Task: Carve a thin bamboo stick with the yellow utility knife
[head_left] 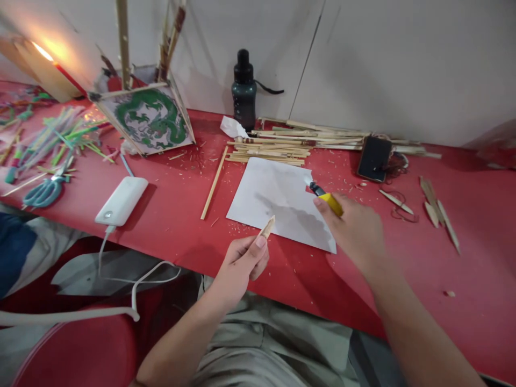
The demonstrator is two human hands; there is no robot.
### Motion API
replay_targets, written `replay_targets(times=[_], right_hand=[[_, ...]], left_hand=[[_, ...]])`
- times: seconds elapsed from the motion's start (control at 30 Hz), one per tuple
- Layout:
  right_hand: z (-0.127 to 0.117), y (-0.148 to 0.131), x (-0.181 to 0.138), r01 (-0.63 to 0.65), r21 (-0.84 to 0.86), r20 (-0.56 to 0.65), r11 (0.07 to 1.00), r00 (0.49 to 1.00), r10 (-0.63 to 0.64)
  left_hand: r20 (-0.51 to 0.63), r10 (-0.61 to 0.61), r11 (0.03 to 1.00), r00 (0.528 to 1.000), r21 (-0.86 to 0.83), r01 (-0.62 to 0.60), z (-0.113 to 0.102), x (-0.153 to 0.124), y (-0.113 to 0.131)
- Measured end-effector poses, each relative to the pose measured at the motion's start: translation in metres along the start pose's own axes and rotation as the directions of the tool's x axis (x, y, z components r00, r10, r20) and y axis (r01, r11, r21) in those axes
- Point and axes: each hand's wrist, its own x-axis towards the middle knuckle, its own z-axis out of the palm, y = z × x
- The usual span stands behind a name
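My left hand (248,258) is closed on a short bamboo piece (267,227), whose pale pointed end sticks up past the thumb. Its lower part is hidden by my fingers. To the right, my right hand (355,228) grips a yellow-and-black craft knife (328,201), its bright tip pointing away to the upper left. The knife and the bamboo are apart. Under both lies a white paper sheet (278,188) on the red table (177,226), with the shadow of my right hand across it.
Bamboo sticks (274,150) lie behind the paper near a dark bottle (244,91). A phone (374,157) and carved pieces (439,209) are at right. At left are a power bank (122,201), scissors (43,192), a dragon-painted box (151,118) and a burning candle (68,78).
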Motion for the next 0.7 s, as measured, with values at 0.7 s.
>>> replay_targets(times=[0.7], right_hand=[[0.009, 0.041, 0.029, 0.087, -0.069, -0.110, 0.994, 0.989, -0.094]], left_hand=[[-0.061, 0.068, 0.962, 0.996, 0.270, -0.049, 0.005, 0.007, 0.000]])
